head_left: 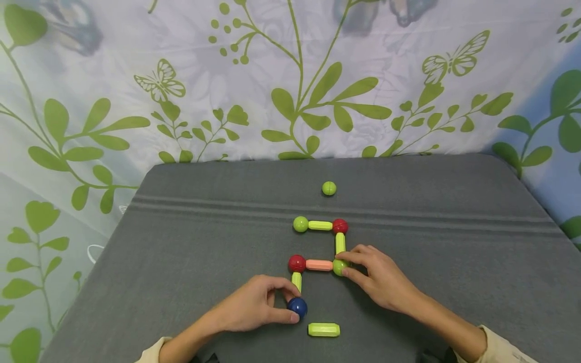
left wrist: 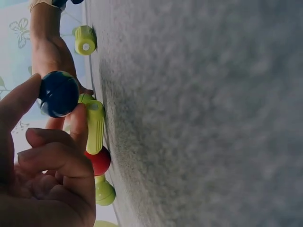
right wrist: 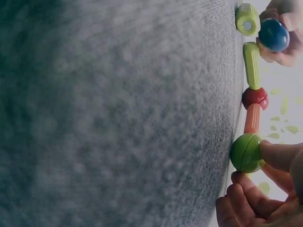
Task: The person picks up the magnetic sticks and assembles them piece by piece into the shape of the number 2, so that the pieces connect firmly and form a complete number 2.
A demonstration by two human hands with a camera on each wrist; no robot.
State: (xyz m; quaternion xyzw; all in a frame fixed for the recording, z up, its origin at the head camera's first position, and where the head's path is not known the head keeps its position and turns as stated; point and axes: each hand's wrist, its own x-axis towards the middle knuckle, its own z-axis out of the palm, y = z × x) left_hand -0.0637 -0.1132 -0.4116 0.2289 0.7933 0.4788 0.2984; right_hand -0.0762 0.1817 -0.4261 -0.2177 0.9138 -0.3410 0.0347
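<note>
Between thumb and finger my left hand (head_left: 256, 306) pinches a blue ball (head_left: 298, 306), held slightly off the table near the free end of a lime-green rod (left wrist: 96, 127). That rod's far end meets a red ball (head_left: 297, 263). From there a salmon rod (head_left: 319, 265) runs to a green ball (head_left: 339, 267), which my right hand (head_left: 383, 280) pinches with thumb and fingers. Another lime rod (head_left: 340, 243) leads up to a second red ball (head_left: 340, 226). A further lime rod (head_left: 320, 225) joins that to a green ball (head_left: 300, 224).
A loose lime rod (head_left: 324, 329) lies close to me, right of the blue ball. Beyond the joined pieces sits a lone green ball (head_left: 329, 188). Grey cloth covers the table (head_left: 204, 227), and a leaf-patterned curtain (head_left: 254, 75) hangs behind it.
</note>
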